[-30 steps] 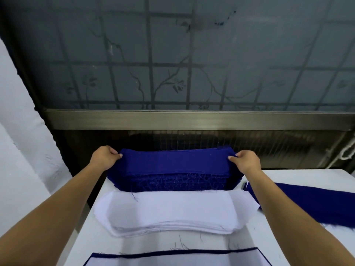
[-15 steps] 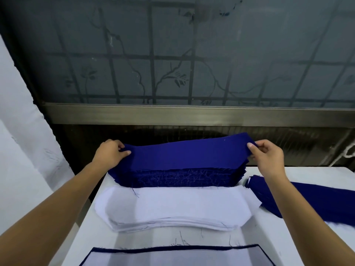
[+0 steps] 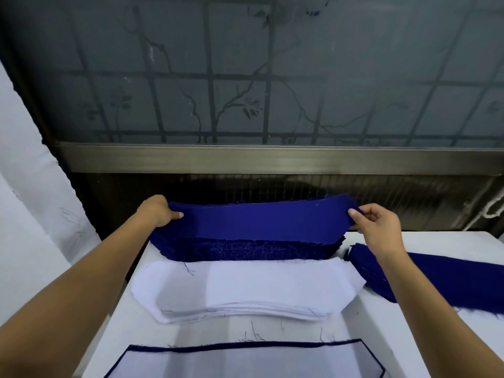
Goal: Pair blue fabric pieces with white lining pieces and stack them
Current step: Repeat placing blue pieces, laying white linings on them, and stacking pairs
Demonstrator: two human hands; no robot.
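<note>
Blue cloth is being handled: the top blue piece (image 3: 259, 225) is held at both short ends and is raised a little off the blue stack (image 3: 245, 249), the right end higher than the left. The left hand (image 3: 156, 211) is curled round the left end, with the thumb laid on top of the cloth. The right hand (image 3: 379, 227) pinches the right end between thumb and forefinger, and the other fingers are bent loosely. Nothing else is held by the hands.

The blue stack lies at the far edge of the desk (image 3: 422, 336), just behind the white lining stack (image 3: 245, 290) and touching it. At the near edge a paired piece (image 3: 256, 361) is seen, white lining laid on blue so that only a dark border shows. A second blue pile (image 3: 450, 279) lies to the right, partly under the right forearm.

The piece is judged to be light and soft, since it sags between the two grips. Its cut edges are frayed, and loose threads may cling to the layer below, so it should be checked that only one layer is taken. The two ends seem the best places to hold it, with a light stretch kept so that the piece stays flat. The lining is probably thinner and may shift easily when the blue piece is laid against it
</note>
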